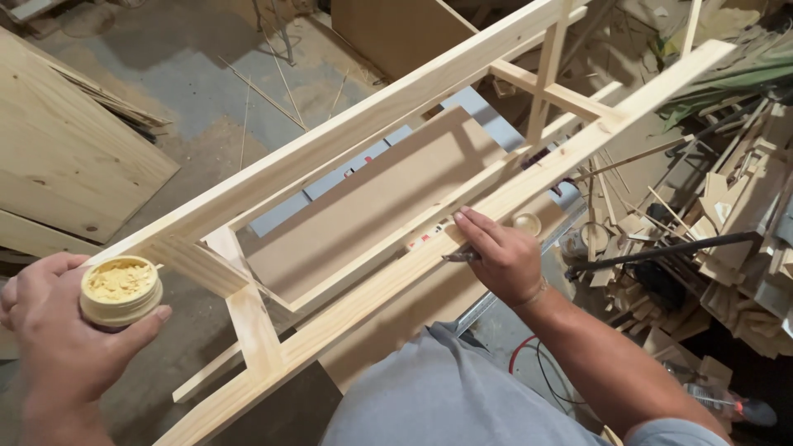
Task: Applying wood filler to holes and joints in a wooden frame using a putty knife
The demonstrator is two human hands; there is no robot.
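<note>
**A:** Head view, item one?

**B:** Left hand [49,339], lower left corner. Its fingers are wrapping around a small round jar [121,291], thumb pressing on the near side. The jar is standing open, and yellow paste is filling it almost to the rim.

**A:** Item two?

**B:** Right hand [500,256], centre right. The fingers are curling narrowly around a small dark-tipped tool [459,256]; only its tip is showing, so its kind cannot be told. The fingertips are resting on the near rail of the frame.

**A:** The frame itself?

**B:** Pale wooden frame [363,132], ladder-like, two long rails running diagonally from lower left to upper right, short cross pieces joining them at both ends. It is lying across the workspace between the two hands, the jar just beside its lower-left joint.

**A:** Beneath it?

**B:** Brown flat board [372,206], showing through the gap between the rails. A jar lid [526,223] is sitting just beyond the right hand, partly hidden by the near rail.

**A:** Surroundings?

**B:** Plywood sheet [58,157] lying at the left. Heap of wood offcuts [727,223] piling up at the right. A dusty floor [190,83] is showing at the top left. The person's grey shirt [446,396] is filling the bottom centre.
</note>
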